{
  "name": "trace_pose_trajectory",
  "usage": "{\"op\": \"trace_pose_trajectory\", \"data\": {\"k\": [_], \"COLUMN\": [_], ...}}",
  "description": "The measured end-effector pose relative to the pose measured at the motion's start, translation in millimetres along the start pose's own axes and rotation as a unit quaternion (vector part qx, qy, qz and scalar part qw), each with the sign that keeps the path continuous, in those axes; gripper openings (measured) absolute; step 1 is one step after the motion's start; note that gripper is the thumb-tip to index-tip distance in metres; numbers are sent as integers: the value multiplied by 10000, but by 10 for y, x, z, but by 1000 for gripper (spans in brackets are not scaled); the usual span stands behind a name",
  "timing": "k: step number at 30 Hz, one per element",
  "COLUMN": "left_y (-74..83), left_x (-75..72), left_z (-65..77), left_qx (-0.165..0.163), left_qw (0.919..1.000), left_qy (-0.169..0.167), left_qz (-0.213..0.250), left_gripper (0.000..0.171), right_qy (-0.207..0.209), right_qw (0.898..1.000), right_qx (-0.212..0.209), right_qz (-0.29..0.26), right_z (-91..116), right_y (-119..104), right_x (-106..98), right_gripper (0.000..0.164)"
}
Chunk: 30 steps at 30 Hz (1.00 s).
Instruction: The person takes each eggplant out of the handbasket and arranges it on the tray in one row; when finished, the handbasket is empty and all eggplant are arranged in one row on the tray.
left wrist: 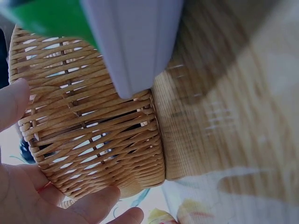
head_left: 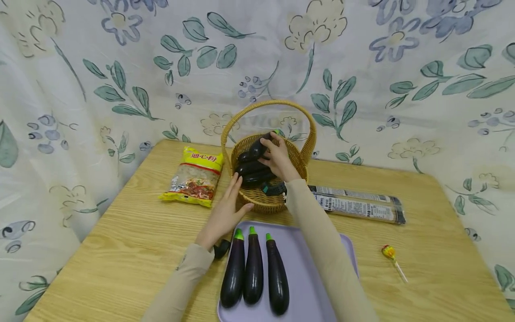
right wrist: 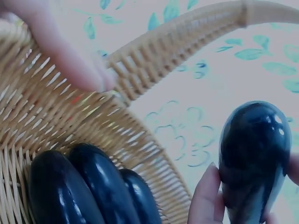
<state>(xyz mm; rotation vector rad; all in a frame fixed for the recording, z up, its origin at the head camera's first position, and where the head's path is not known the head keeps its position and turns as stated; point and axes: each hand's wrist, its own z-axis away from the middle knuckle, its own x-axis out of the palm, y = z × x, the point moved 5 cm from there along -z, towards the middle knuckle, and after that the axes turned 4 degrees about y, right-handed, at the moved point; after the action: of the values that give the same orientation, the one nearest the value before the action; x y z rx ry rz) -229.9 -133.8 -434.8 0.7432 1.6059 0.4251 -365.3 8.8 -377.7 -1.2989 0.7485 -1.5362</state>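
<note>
My right hand (head_left: 277,156) grips a dark purple eggplant (head_left: 257,147) over the wicker basket (head_left: 267,206). In the right wrist view this eggplant (right wrist: 254,149) is raised, its rounded end up, between thumb and fingers (right wrist: 205,193). Below it, three glossy eggplants (right wrist: 110,182) lie side by side inside the basket. My left hand (head_left: 223,214) steadies the basket's front left side with straight, spread fingers. In the left wrist view its fingers (left wrist: 96,203) lie along the woven wall (left wrist: 88,121). A lilac tray (head_left: 303,268) nearer me carries three more eggplants (head_left: 253,268) with green stem ends.
A yellow bag of pasta (head_left: 195,176) lies left of the basket. Long clear-wrapped packs (head_left: 358,205) lie to its right, partly behind my right sleeve. A lollipop (head_left: 389,252) is on the wooden table (head_left: 132,223) at right. The basket's tall handle (head_left: 269,103) arches above the eggplants.
</note>
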Motion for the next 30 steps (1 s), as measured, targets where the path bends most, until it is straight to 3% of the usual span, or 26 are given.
{"op": "trace_pose_trajectory", "data": {"k": [10,19,30], "left_y": [21,54,62], "left_x": [-6,1,-5], "left_z": [-25,-27,-40], "left_qx": [-46,-13,5], "left_qw": [9999,10000,9999], "left_qy": [-96,-38,-32], "left_qz": [23,66,130], "left_gripper": [83,82,83], "right_qy": [-364,-780,-1508], "right_qw": [9990,9967,9881], "right_qx": [75,4,51], "right_qz": [-247,-232,281], "right_z": [282,581,1132], "right_y": [-104,-237,-77], "right_x": [-209,-235,-406], "right_gripper": [58,55,57]}}
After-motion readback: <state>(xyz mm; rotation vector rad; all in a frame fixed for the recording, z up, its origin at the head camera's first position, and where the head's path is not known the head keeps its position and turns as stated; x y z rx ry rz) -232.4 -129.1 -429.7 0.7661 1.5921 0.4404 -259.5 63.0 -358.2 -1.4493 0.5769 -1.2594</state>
